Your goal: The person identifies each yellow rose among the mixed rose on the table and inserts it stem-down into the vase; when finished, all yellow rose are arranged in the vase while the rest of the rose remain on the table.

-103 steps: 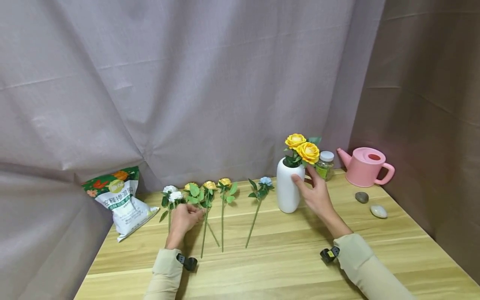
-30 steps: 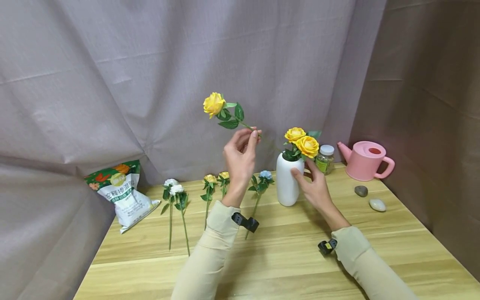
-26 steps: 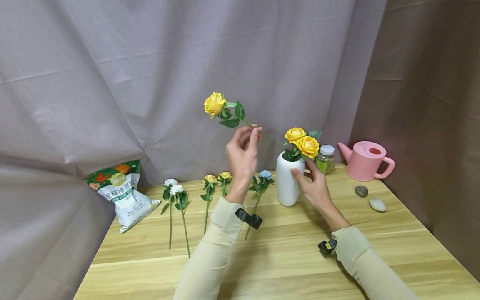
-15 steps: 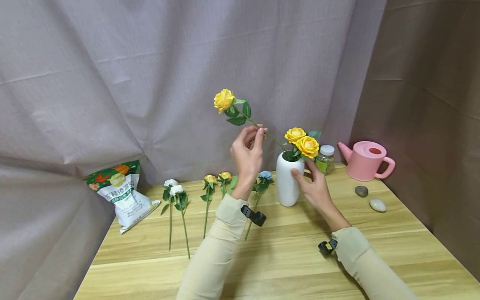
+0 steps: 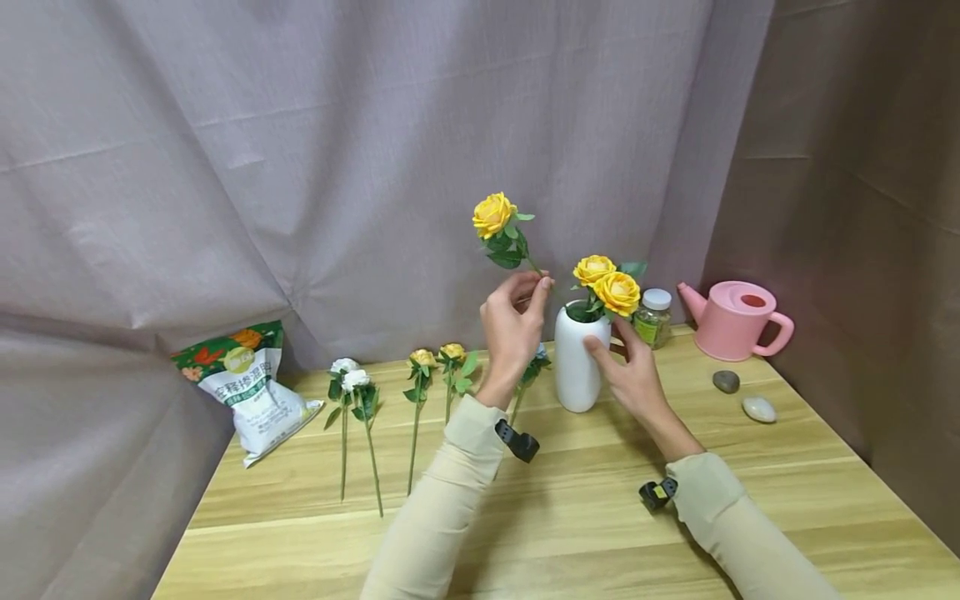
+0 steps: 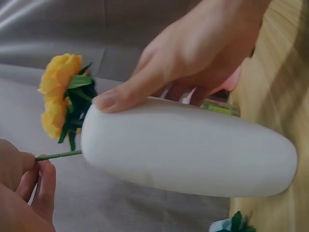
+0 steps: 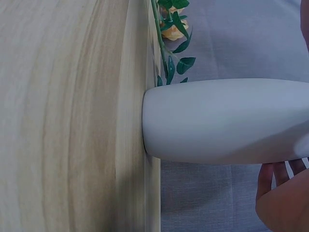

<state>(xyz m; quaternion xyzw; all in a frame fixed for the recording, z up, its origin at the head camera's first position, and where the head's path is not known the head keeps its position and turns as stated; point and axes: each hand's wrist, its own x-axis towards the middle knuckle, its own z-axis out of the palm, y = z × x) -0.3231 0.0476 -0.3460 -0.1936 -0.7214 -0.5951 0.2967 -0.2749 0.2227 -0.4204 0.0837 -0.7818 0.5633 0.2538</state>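
Observation:
My left hand (image 5: 513, 327) pinches the green stem (image 6: 59, 155) of a yellow rose (image 5: 493, 216) between thumb and fingers. The bloom leans up and left above the hand. In the left wrist view the stem runs to the mouth of the white vase (image 5: 576, 367), where its lower end is hidden. My right hand (image 5: 636, 379) grips the vase near its rim, thumb on the front and fingers behind. The vase stands upright on the table, seen sideways in the right wrist view. Two yellow roses (image 5: 618, 294) with dark leaves stand in it.
On the table (image 5: 570, 533) lie white flowers (image 5: 356, 380), yellow roses (image 5: 422, 358) and a blue flower (image 5: 541, 353), partly behind my left arm. A printed bag (image 5: 262, 412) leans at left. Right of the vase are a lidded jar (image 5: 652, 321), pink watering can (image 5: 729, 323), and dark (image 5: 725, 382) and white (image 5: 759, 409) stones.
My left hand has picked a yellow rose off the table, lifted it and carried it right to the vase. In the last half second it has moved slightly lower. The right hand keeps its hold.

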